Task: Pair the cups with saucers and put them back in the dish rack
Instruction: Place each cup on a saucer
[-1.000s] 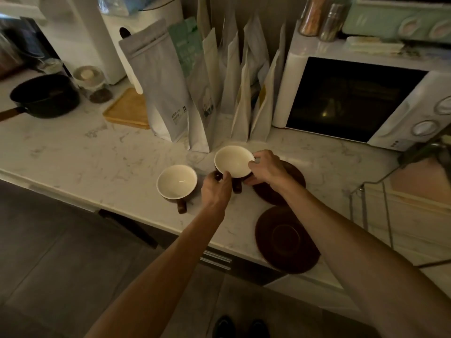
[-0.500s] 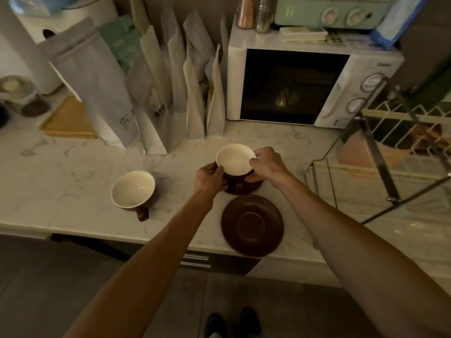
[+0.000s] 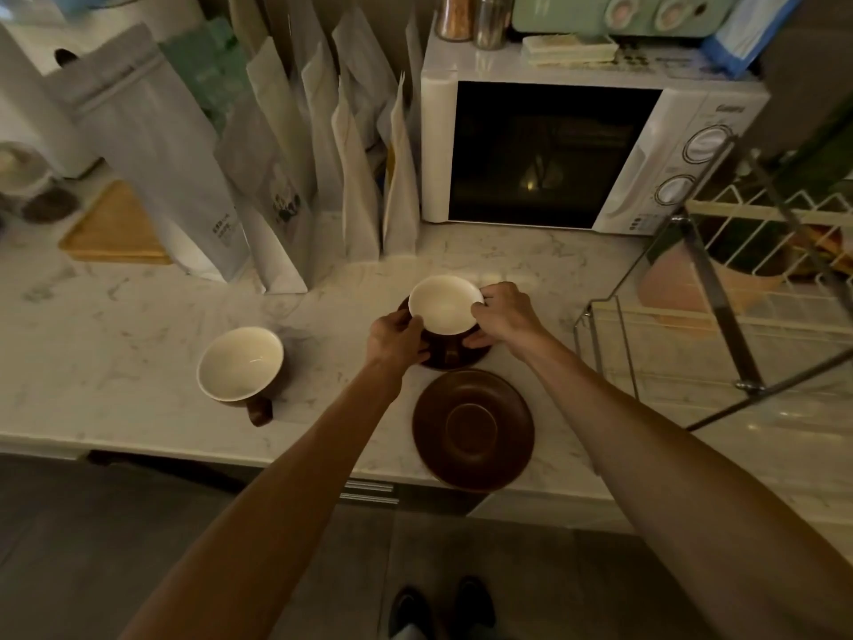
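Observation:
A brown cup with a cream inside point(image 3: 444, 304) sits over a dark brown saucer point(image 3: 454, 360), mostly hidden beneath it. My left hand point(image 3: 394, 337) grips the cup's left side and my right hand point(image 3: 503, 314) grips its right side, fingers reaching down to the saucer's edge. A second matching cup point(image 3: 240, 364) stands alone on the counter to the left, handle toward me. A second bare brown saucer point(image 3: 473, 429) lies near the counter's front edge. The wire dish rack point(image 3: 701, 288) stands at the right.
Upright paper bags point(image 3: 286, 177) line the back of the marble counter point(image 3: 138, 325). A white microwave point(image 3: 577, 150) stands behind the cup. A wooden board point(image 3: 111, 228) lies at the back left. A pink bowl point(image 3: 678, 281) sits inside the rack.
Both hands have carried the cup right and set it down over the far saucer. The view has swung right, bringing the dish rack more into sight.

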A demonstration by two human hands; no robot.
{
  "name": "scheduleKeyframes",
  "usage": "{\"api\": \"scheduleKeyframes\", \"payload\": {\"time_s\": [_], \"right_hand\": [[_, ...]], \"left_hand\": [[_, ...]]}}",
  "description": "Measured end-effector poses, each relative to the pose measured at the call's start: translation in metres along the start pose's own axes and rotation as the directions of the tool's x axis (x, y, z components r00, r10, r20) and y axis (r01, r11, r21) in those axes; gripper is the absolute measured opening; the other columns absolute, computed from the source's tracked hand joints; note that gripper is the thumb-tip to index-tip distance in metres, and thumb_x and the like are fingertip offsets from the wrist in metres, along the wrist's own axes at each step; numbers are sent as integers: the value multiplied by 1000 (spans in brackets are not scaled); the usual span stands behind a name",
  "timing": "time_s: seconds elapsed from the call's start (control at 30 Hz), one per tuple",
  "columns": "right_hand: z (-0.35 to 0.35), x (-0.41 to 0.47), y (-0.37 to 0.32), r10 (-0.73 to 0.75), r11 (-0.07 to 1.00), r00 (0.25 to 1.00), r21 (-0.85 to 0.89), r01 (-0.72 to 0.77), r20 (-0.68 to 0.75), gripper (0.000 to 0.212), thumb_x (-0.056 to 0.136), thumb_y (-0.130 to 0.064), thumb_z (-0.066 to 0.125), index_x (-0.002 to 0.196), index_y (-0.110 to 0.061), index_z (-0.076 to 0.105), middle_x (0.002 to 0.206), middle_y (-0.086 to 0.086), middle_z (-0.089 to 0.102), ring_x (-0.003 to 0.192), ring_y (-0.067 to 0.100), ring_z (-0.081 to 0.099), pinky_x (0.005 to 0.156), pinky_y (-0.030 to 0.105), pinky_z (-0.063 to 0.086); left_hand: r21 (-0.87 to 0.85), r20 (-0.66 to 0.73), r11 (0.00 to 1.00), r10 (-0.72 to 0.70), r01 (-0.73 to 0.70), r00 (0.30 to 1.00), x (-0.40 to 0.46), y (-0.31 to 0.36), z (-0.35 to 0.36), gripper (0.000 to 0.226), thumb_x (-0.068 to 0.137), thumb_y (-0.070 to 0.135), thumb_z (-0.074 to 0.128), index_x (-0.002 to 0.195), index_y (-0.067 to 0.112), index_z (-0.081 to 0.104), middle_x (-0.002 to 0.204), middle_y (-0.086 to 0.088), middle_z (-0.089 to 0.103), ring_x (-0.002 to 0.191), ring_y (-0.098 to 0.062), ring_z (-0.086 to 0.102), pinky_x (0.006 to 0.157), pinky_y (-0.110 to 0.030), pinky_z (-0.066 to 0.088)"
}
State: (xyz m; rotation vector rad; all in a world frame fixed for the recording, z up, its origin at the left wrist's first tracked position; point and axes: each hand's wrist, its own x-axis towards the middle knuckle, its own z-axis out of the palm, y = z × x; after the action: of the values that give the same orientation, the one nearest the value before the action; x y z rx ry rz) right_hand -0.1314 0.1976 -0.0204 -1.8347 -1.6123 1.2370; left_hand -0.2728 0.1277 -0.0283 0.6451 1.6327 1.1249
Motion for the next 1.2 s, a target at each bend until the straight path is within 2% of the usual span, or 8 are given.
{"api": "scheduleKeyframes", "payload": {"time_s": [0.43, 0.6, 0.67, 0.8, 0.9, 1.0, 1.13, 1.2], "right_hand": [[1, 0, 1, 23, 999, 999, 28, -24, 23, 27, 92, -4, 51, 117, -3, 61, 91, 12, 65, 55, 23, 73, 58, 36, 63], [3, 0, 2, 21, 1000, 1000, 22, -22, 15, 27, 92, -5, 50, 117, -3, 61, 90, 14, 67, 56, 24, 73, 59, 38, 63], [3, -1, 3, 23, 999, 1000, 24, -23, 15, 28, 92, -6, 50, 117, -4, 62, 90, 14, 67, 55, 24, 73, 58, 37, 63], [2, -1, 3, 36, 999, 999, 31, -37, 16, 30, 92, -5, 50, 120, -5, 61, 84, 10, 67, 55, 23, 73, 56, 35, 63], [2, -4, 2, 43, 999, 999, 30, -44, 12, 32, 92, -5, 50, 123, -5, 59, 77, 6, 63, 55, 22, 73, 55, 33, 62], [2, -5, 1, 43, 999, 999, 20, -43, 9, 32, 93, -6, 49, 124, -4, 58, 75, 6, 64, 58, 24, 74, 59, 38, 63], [0, -10, -1, 13, 995, 1000, -97, -13, 4, 34, 94, -17, 51, 126, -7, 56, 81, 8, 69, 60, 25, 74, 62, 42, 63], [-3, -14, -5, -66, 949, 995, -312, 41, -69, 36, 96, -27, 51, 128, -10, 53, 99, 10, 70, 69, 25, 74, 67, 41, 62]], "left_hand": [[-18, -9, 1000, -3, 3, 1000, 6, -5, 0, 43, 93, 14, 56, 135, 6, 49, 114, -19, 65, 89, -26, 67, 60, -25, 56], [-8, -12, 1000, 10, -10, 1000, 5, -7, 0, 40, 94, 16, 56, 133, 6, 51, 107, -16, 66, 81, -21, 67, 51, -20, 55], [6, -11, 1000, 16, -16, 1000, 4, -7, 0, 39, 94, 17, 56, 131, 7, 53, 102, -13, 66, 81, -21, 67, 52, -21, 55], [15, -13, 1000, -12, 12, 1000, 6, -7, 1, 41, 94, 16, 55, 133, 6, 50, 109, -16, 66, 88, -25, 68, 59, -26, 56], [7, -18, 999, -32, 32, 999, 7, -6, 2, 41, 93, 16, 55, 133, 6, 49, 101, -13, 65, 83, -24, 68, 61, -30, 56], [27, -12, 999, -37, 37, 999, 7, -6, 1, 41, 94, 17, 55, 133, 8, 50, 100, -11, 64, 82, -23, 67, 60, -30, 55], [92, 22, 996, -14, 12, 1000, 4, -5, -4, 41, 94, 21, 53, 133, 11, 49, 107, -10, 62, 86, -24, 67, 61, -31, 56], [143, 16, 990, 0, -3, 1000, 3, -4, -11, 44, 93, 24, 54, 135, 13, 47, 111, -11, 63, 91, -26, 68, 69, -37, 59]]}}
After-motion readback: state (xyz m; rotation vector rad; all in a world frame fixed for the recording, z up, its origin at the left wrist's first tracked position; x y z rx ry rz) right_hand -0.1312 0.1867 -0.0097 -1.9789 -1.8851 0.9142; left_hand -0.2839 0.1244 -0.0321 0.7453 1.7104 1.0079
